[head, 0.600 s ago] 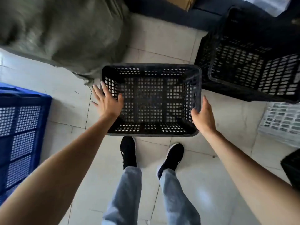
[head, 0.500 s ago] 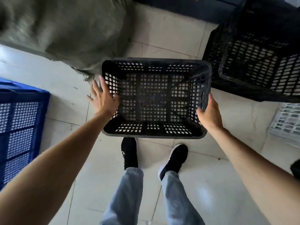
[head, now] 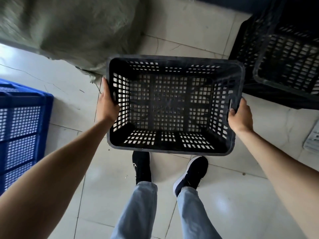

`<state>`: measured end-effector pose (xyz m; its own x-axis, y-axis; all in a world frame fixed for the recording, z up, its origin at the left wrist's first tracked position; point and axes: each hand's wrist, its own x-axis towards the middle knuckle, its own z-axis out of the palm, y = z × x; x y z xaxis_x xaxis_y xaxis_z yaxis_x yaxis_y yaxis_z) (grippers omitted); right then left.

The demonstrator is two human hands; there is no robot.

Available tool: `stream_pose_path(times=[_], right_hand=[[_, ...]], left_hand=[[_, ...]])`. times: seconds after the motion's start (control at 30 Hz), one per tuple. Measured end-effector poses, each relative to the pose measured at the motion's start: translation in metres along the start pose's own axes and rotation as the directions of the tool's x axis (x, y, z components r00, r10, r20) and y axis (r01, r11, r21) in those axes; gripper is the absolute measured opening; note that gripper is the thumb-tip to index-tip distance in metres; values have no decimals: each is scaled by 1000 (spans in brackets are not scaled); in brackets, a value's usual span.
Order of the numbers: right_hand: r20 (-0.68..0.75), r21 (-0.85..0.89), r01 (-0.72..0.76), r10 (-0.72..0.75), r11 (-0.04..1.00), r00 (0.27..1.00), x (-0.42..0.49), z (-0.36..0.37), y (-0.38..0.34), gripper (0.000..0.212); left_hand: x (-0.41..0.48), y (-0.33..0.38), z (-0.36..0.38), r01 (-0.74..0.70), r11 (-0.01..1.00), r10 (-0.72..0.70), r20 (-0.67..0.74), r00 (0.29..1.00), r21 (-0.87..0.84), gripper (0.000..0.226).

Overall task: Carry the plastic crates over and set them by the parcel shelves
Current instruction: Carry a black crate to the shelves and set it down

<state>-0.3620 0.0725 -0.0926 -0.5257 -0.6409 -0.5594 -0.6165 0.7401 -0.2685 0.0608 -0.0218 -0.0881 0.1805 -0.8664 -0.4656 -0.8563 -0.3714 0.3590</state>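
Hands grip: your left hand (head: pixel 107 106) and right hand (head: pixel 240 116) clasp black crate (head: pixel 170 104) rims; blue crate (head: pixel 20 128) at 9 o'clock.

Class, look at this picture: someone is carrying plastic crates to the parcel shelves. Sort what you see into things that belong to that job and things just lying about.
Belongs to the job:
black crate, gripped by left hand and right hand
stacked black crates
blue crate

Just lying about:
green sack
white grid panel
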Motion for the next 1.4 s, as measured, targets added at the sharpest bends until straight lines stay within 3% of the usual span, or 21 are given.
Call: stream_pose_path(times=[0.13,0.27,0.43,0.57,0.7,0.97,1.13,1.4], right_hand=[[-27,-47,34,-35,998,999,-20,-4,2,46],[-42,-176,59,-67,983,997,-47,-16,3,59],[-32,-247,168,-181,954,983,-77,-46,-5,77],[-2,-298,171,-179,939,984,-99,-81,-17,83],[-9,-330,169,-182,929,983,-127,-123,-27,85],[-60,-339,183,-215,923,975,-201,-237,-18,78],[-124,-355,124,-178,926,976,-256,-314,3,74],[-272,-214,-143,81,966,959,-365,-397,68,76]], left_hand=[[-12,1,-8,2,1000,-2,-2,1000,-9,104],[-28,5,-30,-24,1000,24,1,1000,12,103],[-54,25,-75,-18,994,20,-14,1000,104,99],[-77,44,-117,-72,976,71,9,997,206,104],[-105,68,-160,-116,929,122,4,993,352,106],[-192,146,-249,-154,902,141,60,988,404,98],[-232,209,-295,-257,880,239,96,966,400,90],[-299,309,-320,-447,787,401,197,895,426,88]])
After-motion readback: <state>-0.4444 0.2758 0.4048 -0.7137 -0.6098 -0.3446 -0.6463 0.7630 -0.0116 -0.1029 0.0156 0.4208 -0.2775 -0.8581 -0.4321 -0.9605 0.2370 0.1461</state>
